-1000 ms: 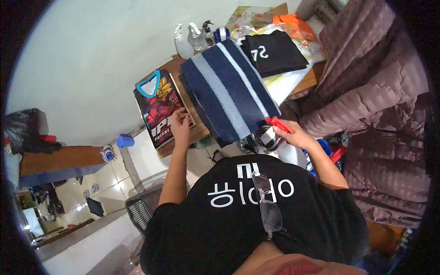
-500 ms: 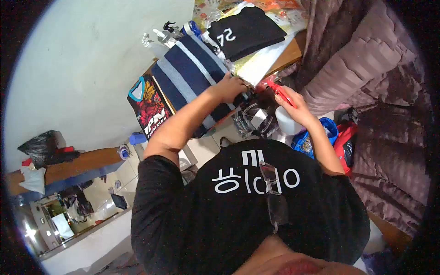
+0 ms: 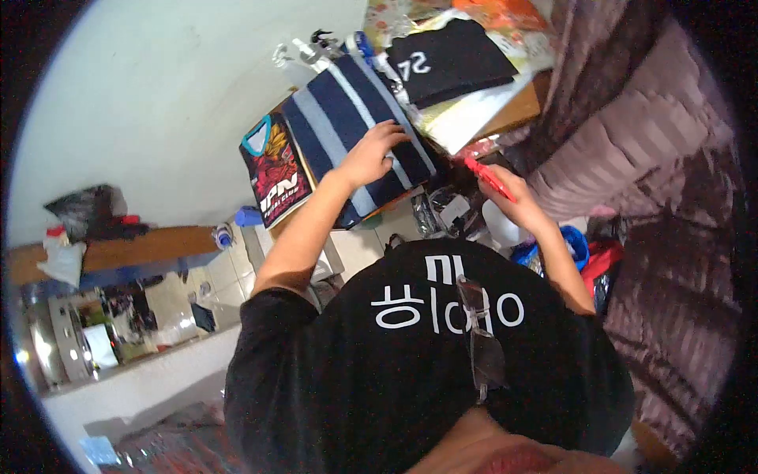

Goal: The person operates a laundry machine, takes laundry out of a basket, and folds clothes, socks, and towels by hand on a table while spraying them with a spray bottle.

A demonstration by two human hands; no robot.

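A dark-blue cloth with pale blue stripes lies spread over a board or table. My left hand is over its middle, fingers spread and holding nothing; whether the palm presses on it I cannot tell. In my right hand is a spray bottle with a red trigger head and a whitish body, its nozzle pointing toward the cloth's right edge. A folded black garment with white "24" print lies past the cloth on the right. To the left is a folded colourful jersey.
Several bottles stand against the wall behind the cloth. A purple-brown curtain hangs at my right. Plastic packages and a blue bag sit below my right hand. A wooden ledge holds a black plastic bag at left.
My left hand has drawn back from the cloth's right edge to its middle, fingers more spread. The spray bottle stays in my right hand. The view has shifted slightly.
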